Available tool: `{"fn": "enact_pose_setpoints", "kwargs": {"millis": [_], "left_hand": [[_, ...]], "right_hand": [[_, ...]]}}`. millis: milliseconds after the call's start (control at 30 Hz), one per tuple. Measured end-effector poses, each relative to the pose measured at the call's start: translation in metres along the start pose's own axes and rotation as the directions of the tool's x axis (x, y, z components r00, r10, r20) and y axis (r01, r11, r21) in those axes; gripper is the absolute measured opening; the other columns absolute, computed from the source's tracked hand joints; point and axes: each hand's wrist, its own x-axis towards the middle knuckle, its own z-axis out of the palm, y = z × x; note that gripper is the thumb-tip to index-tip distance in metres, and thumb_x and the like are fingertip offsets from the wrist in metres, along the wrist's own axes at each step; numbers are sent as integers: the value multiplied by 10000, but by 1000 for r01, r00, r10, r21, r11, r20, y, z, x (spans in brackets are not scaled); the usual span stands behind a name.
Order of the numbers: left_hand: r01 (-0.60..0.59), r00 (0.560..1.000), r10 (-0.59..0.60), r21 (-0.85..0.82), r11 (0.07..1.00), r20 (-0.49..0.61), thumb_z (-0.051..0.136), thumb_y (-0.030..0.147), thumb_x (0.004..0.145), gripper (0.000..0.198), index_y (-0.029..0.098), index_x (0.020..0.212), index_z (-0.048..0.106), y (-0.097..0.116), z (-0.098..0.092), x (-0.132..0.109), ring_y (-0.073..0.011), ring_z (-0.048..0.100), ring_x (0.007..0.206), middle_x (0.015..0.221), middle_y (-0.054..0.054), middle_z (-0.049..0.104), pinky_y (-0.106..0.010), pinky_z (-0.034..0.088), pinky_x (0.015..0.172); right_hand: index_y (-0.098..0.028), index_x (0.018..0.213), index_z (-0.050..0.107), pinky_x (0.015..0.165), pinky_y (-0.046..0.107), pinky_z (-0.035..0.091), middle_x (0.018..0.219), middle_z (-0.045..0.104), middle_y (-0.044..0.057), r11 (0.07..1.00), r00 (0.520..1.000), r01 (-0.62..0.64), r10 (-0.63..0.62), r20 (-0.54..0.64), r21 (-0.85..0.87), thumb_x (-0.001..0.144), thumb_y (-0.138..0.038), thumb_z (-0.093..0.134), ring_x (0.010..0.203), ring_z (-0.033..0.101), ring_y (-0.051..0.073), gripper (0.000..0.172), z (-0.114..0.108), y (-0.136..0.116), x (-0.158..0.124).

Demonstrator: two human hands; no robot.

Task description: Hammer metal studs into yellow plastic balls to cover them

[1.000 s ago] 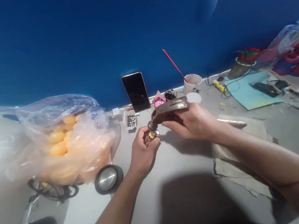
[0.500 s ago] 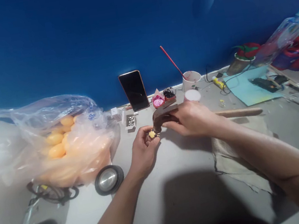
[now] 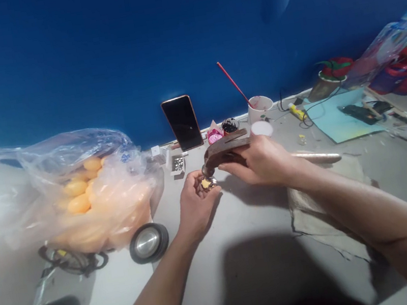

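Your work on the small shiny piece with the yellow centre (image 3: 207, 184) looks to be under way and not finished, judging by how both hands are engaged with it. Your left hand (image 3: 196, 202) is curled nearly closed, pinching that piece between thumb and fingers, low over the worktop (image 3: 253, 222), well in from its far edge. Your right hand (image 3: 264, 161) is wrapped around the handle of the hammer (image 3: 226, 150), with the striking end right at the piece; whether it touches or sits just above, you cannot tell from here. How firmly the yellow part is seated, and how many blows remain, is too small to judge. Toward the far edge, a small open box (image 3: 178, 174) holds a number of shiny round pieces, near the phone (image 3: 182, 123) leaning on the blue wall (image 3: 96, 61); whether those are finished or waiting is unclear. You have one piece in hand, and no completed one can be made out for certain.
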Motion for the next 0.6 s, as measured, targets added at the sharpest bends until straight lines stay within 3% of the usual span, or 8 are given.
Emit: {"fn": "enact_pose_setpoints", "kwargs": {"millis": [100, 233, 400, 533, 600], "left_hand": [[22, 1000, -22, 12, 1000, -4, 761, 268, 709, 354, 188, 1014, 599, 2, -1, 0, -134, 581, 715, 833, 13, 663, -256, 465, 673], [35, 999, -34, 75, 997, -15, 748, 254, 692, 323, 186, 984, 629, 2, -1, 0, -115, 499, 625, 751, 38, 621, -244, 416, 594], [50, 998, -51, 28, 998, 34, 781, 302, 698, 376, 181, 1015, 620, -1, -4, 2, -138, 576, 706, 820, 16, 660, -259, 452, 660], [34, 998, -32, -27, 999, 49, 768, 288, 706, 352, 186, 1006, 614, -1, -5, 3, -133, 570, 701, 830, 14, 668, -253, 447, 661], [32, 998, -31, -15, 999, 55, 757, 272, 717, 346, 187, 1023, 619, -1, -5, 2, -128, 554, 688, 819, 19, 656, -246, 435, 646]], "right_hand": [[-184, 1097, 772, 680, 306, 428, 996, 779, 104, 1000, 999, 16, -16, 28, -2, 987, -405, 539, 797, 680, 227, 340, -5, -3, 0], [-173, 986, 779, 627, 309, 398, 857, 770, 102, 997, 991, -11, 21, 133, -77, 981, -388, 537, 709, 661, 222, 324, -10, -4, 0], [-177, 1079, 770, 690, 310, 436, 954, 775, 105, 999, 999, -23, 24, 49, -35, 1000, -416, 516, 795, 679, 228, 358, -11, -5, 0], [-171, 1004, 781, 655, 306, 428, 888, 772, 102, 1000, 991, 1, 2, 131, -21, 981, -385, 552, 723, 663, 213, 315, -7, -4, -1], [-178, 981, 789, 632, 312, 417, 862, 772, 101, 999, 995, 2, 2, 100, -38, 975, -409, 557, 689, 656, 215, 327, -7, -2, -1]]}}
